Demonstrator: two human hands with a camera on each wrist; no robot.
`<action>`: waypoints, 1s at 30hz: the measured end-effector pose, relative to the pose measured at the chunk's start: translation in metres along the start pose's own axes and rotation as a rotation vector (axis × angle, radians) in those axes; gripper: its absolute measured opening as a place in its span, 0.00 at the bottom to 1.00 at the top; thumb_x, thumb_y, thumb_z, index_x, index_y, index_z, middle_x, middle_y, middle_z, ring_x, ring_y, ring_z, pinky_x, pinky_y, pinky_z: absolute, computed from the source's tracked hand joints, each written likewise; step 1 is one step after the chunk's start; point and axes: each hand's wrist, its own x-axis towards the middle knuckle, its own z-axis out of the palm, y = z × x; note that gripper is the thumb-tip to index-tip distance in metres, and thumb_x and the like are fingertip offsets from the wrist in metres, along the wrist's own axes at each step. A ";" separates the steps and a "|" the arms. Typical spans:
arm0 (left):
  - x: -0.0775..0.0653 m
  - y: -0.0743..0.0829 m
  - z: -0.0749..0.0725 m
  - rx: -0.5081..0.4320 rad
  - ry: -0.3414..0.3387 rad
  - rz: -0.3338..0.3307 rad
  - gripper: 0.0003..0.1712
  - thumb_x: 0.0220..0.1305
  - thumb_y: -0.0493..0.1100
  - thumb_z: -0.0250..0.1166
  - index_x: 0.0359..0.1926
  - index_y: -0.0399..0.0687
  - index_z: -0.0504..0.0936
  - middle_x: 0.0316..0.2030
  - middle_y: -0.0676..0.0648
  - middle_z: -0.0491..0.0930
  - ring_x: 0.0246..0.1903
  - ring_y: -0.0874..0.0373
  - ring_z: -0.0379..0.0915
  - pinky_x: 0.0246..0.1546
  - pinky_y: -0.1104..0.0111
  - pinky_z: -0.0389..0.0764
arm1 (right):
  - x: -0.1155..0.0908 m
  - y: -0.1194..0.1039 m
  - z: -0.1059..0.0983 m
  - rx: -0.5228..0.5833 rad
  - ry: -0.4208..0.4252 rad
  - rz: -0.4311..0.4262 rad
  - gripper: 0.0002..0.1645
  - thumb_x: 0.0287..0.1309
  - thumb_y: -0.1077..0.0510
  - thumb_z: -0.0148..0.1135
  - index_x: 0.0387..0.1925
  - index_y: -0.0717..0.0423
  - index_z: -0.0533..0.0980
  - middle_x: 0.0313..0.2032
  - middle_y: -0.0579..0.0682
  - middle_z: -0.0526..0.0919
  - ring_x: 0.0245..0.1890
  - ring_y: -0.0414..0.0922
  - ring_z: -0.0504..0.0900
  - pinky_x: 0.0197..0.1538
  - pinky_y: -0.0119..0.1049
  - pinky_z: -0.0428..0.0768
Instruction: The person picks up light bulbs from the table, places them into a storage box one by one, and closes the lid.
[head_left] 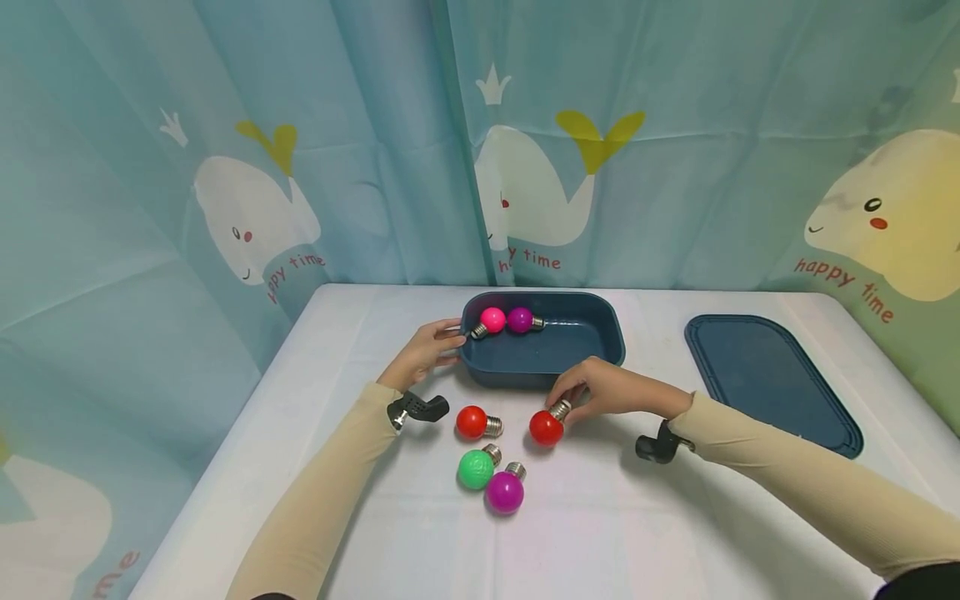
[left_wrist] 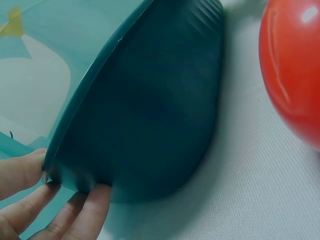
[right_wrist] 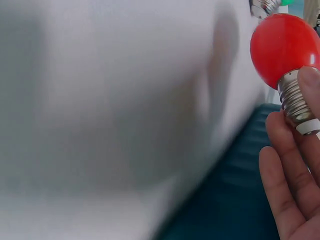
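My right hand [head_left: 600, 390] pinches a red light bulb [head_left: 547, 428] by its metal screw base, just in front of a dark blue bin [head_left: 540, 379]. In the right wrist view the bulb's base [right_wrist: 295, 100] sits between thumb and fingers, with the red globe pointing away. My left hand [head_left: 423, 354] rests its extended fingers against the bin's left end; in the left wrist view the fingertips [left_wrist: 100, 195] touch the outer wall and rim. Inside the bin lie a pink bulb [head_left: 492, 319] and a purple bulb [head_left: 520, 320]. Another red bulb [head_left: 471, 422] lies between the hands.
Nearer on the white table [head_left: 600, 533] are a green bulb [head_left: 476, 470] and a second purple bulb [head_left: 505, 493], close together. A flat dark blue lid [head_left: 772, 375] lies at the right. Behind the table hangs a whale-print curtain [head_left: 405, 167].
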 end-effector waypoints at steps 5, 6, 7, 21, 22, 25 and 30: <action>0.001 0.000 0.001 0.013 0.009 -0.003 0.30 0.68 0.34 0.53 0.69 0.39 0.58 0.67 0.35 0.62 0.63 0.42 0.64 0.61 0.52 0.71 | -0.005 -0.009 -0.015 -0.036 0.009 0.004 0.18 0.43 0.62 0.74 0.40 0.56 0.83 0.39 0.51 0.86 0.34 0.35 0.82 0.40 0.30 0.83; 0.001 0.000 0.001 0.017 0.010 -0.002 0.30 0.69 0.35 0.53 0.69 0.39 0.58 0.67 0.35 0.62 0.63 0.42 0.64 0.61 0.52 0.71 | -0.006 -0.010 -0.019 -0.048 0.012 0.002 0.18 0.43 0.62 0.74 0.40 0.56 0.83 0.39 0.51 0.86 0.34 0.36 0.82 0.40 0.29 0.83; 0.001 0.000 0.001 0.018 0.012 -0.004 0.30 0.68 0.35 0.53 0.69 0.40 0.58 0.67 0.35 0.62 0.63 0.42 0.64 0.61 0.52 0.71 | -0.007 -0.012 -0.022 -0.057 0.015 0.006 0.18 0.43 0.62 0.74 0.40 0.57 0.83 0.39 0.51 0.86 0.34 0.36 0.82 0.41 0.29 0.83; -0.001 -0.001 0.000 0.028 0.006 0.009 0.30 0.69 0.35 0.53 0.70 0.40 0.58 0.67 0.35 0.62 0.62 0.42 0.65 0.60 0.54 0.73 | 0.007 -0.028 -0.074 -0.198 0.045 0.018 0.17 0.43 0.64 0.73 0.40 0.56 0.83 0.38 0.50 0.86 0.34 0.39 0.83 0.41 0.32 0.84; -0.001 -0.001 0.000 0.029 0.003 0.010 0.30 0.69 0.35 0.53 0.70 0.39 0.57 0.67 0.35 0.62 0.62 0.42 0.65 0.59 0.54 0.73 | 0.009 -0.028 -0.077 -0.200 0.044 0.029 0.17 0.43 0.64 0.73 0.40 0.56 0.83 0.38 0.50 0.86 0.35 0.40 0.83 0.42 0.33 0.84; -0.002 -0.002 0.000 0.031 0.001 0.010 0.30 0.69 0.35 0.53 0.69 0.40 0.58 0.66 0.35 0.62 0.62 0.42 0.66 0.59 0.54 0.73 | 0.016 -0.029 -0.084 -0.199 0.036 0.054 0.17 0.44 0.63 0.73 0.41 0.57 0.83 0.40 0.51 0.86 0.36 0.41 0.83 0.43 0.36 0.84; -0.003 -0.002 0.000 0.038 0.001 0.009 0.30 0.69 0.36 0.53 0.70 0.40 0.58 0.66 0.36 0.62 0.62 0.43 0.65 0.61 0.53 0.71 | 0.031 -0.026 -0.093 -0.203 0.041 0.064 0.18 0.44 0.64 0.73 0.42 0.59 0.83 0.39 0.53 0.86 0.36 0.43 0.84 0.43 0.36 0.84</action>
